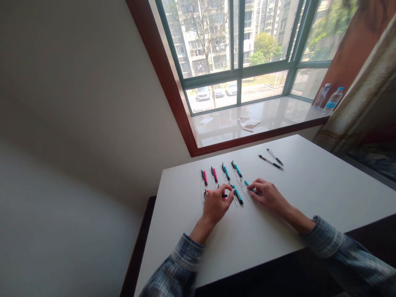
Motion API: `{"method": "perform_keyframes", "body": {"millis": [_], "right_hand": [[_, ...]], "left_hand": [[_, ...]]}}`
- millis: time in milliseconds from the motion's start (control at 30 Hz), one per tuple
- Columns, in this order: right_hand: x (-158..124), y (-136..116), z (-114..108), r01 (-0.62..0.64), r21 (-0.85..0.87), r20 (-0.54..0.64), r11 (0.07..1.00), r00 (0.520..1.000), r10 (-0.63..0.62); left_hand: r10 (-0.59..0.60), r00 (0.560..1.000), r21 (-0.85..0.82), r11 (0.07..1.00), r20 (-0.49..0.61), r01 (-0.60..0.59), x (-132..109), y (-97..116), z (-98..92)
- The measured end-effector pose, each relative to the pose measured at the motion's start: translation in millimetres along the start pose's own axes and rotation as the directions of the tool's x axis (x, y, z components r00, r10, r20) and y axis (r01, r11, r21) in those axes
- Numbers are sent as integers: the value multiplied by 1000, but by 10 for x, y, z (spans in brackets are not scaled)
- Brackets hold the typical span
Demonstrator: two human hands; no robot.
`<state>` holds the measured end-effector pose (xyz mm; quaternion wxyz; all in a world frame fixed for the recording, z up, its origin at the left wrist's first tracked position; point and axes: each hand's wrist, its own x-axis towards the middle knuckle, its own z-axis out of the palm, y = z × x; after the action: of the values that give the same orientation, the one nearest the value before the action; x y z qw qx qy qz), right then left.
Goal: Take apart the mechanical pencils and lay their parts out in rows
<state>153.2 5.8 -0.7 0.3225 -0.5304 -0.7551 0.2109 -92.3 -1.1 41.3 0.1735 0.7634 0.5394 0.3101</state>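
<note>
My left hand is over the rows of pen parts, thumb and index finger pinched together. A short black pen part shows between its curled fingers. My right hand has its fingertips closed on a teal pen barrel at the right end of the near row. Between my hands lies a teal barrel with a black grip, close to thin clear refills. Farther back are teal pen parts and pink pen parts, set out in groups with black pieces. Some near pink parts are partly covered by my left hand.
Two assembled pens, one black and white and one with a clear barrel, lie on the white table at the back right. Behind is a window sill with a cloth and plastic bottles. A wall borders the left.
</note>
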Motion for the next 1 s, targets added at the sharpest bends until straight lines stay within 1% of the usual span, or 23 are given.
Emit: {"method": "perform_keyframes", "body": {"millis": [100, 267, 333, 400, 500, 567, 700, 867, 1000], "right_hand": [[3, 21, 16, 1, 47, 7, 999, 1000, -1], [-6, 53, 21, 14, 58, 30, 998, 999, -16], [-11, 38, 4, 21, 63, 20, 998, 1000, -23], [-12, -6, -26, 35, 67, -27, 997, 999, -33], [-4, -111, -71, 71, 103, -131, 992, 990, -57], [6, -187, -79, 87, 152, -161, 985, 985, -62], [42, -296, -42, 86, 238, -119, 967, 991, -59], [125, -367, -12, 77, 357, -73, 931, 996, -54], [189, -422, -25, 91, 399, 1, 912, 995, -99]], "left_hand": [[3, 1000, -2, 1000, 1, -3, 1, -4, 10], [5, 1000, -3, 1000, 15, -5, 6, -18, 25], [8, 1000, -3, 1000, 19, -8, 9, -23, 31], [11, 1000, -7, 1000, 23, -11, 10, -24, 35], [15, 1000, -15, 1000, 23, -15, 8, -15, 34], [17, 1000, -21, 1000, 23, -17, 5, -4, 29], [30, 999, -39, 999, 34, -29, 4, 15, 22], [57, 997, -57, 997, 45, -54, 1, 20, 23], [54, 997, -82, 995, 52, -49, -4, 14, 19]]}}
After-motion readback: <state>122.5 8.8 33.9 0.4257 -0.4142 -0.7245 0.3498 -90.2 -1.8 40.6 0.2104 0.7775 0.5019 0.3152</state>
